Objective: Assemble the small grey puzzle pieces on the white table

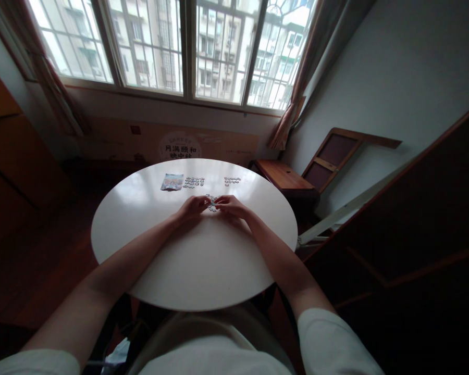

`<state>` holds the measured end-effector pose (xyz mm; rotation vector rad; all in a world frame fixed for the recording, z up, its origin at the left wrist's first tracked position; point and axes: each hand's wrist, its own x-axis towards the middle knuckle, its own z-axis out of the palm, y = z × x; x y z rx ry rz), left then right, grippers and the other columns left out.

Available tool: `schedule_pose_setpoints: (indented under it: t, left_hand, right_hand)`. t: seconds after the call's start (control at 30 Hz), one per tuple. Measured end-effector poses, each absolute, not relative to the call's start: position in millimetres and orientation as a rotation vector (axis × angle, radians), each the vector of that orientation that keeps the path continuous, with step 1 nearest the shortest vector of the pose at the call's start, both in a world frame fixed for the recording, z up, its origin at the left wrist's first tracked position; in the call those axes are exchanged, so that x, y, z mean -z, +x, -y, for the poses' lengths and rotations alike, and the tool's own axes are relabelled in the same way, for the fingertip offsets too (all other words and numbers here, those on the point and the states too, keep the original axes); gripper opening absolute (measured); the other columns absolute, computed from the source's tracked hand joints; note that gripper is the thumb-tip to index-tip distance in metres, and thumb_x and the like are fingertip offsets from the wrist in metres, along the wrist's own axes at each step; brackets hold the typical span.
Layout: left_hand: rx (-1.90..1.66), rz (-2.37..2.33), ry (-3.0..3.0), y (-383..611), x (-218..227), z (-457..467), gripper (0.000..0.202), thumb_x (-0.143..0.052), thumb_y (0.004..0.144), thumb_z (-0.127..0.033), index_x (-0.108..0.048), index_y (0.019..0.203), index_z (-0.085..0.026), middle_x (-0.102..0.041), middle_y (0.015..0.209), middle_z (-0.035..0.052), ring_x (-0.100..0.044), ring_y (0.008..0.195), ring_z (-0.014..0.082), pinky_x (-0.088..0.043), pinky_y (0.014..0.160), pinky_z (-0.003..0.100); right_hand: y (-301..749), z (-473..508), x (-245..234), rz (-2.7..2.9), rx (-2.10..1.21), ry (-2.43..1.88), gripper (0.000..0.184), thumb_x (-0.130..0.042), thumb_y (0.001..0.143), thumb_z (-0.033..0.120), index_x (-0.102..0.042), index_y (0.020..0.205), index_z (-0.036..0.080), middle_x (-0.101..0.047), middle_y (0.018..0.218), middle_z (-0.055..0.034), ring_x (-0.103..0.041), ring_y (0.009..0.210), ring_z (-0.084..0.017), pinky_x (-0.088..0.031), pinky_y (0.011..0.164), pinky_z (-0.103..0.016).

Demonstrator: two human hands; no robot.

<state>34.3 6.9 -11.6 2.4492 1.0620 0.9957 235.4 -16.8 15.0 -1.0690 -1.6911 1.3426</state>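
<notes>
Over the middle of the white table, my left hand is closed, its thumb and fingertips pinched at a small jigsaw puzzle piece. Facing it from the right, my right hand pinches at a puzzle piece too, the fingertips of both hands almost meeting. Between and just below them lies a small loose cluster of jigsaw puzzle pieces; my fingers partly hide it. Farther back, more puzzle pieces are laid out in rows, with a smaller group of pieces to the right. The single pieces are too small to make out.
A colourful picture sheet or packet lies left of the rows. The round white table reaches close to my body. Behind it on the right stand a low wooden bench and a leaning framed panel. Barred windows fill the back.
</notes>
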Motion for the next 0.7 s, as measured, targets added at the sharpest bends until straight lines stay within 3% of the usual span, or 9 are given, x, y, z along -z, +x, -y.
schedule_pose_setpoints:
  t: [0.2, 0.47, 0.7]
  left_hand:
    - [-0.99, -1.04, 2.431, 34.4, 11.5, -5.1, 0.027, -0.053, 0.079, -0.028, -0.068, 0.095, -0.012, -0.046, 0.049, -0.0055, -0.038, 0.046, 0.0056, -0.028, 0.048, 0.016]
    - [-0.966, -0.974, 2.393, 34.5, 9.5, -2.8, 0.041, -0.059, 0.076, -0.045, -0.067, 0.099, -0.012, -0.047, 0.048, -0.0058, -0.038, 0.045, 0.0057, -0.028, 0.046, 0.017]
    - [-0.947, -1.009, 2.426, 35.8, 9.3, -2.8, 0.041, -0.055, 0.079, -0.047, -0.068, 0.099, -0.013, -0.049, 0.048, -0.005, -0.04, 0.044, 0.0067, -0.027, 0.047, 0.018]
  right_hand:
    - [236.3, 15.0, -13.0, 1.705, -1.331, -1.073, 0.034, -0.075, 0.062, 0.034, -0.064, 0.084, 0.011, -0.064, 0.066, -0.0021, -0.048, 0.052, -0.006, -0.035, 0.046, -0.018]
    - [234.8, 17.9, -16.8, 1.728, -1.315, -1.097, 0.034, -0.076, 0.06, 0.035, -0.063, 0.08, 0.012, -0.062, 0.062, 0.0001, -0.046, 0.049, -0.006, -0.035, 0.044, -0.017]
    - [235.0, 18.9, -17.8, 1.743, -1.316, -1.079, 0.035, -0.078, 0.059, 0.036, -0.063, 0.079, 0.011, -0.062, 0.064, -0.0005, -0.046, 0.05, -0.006, -0.034, 0.045, -0.018]
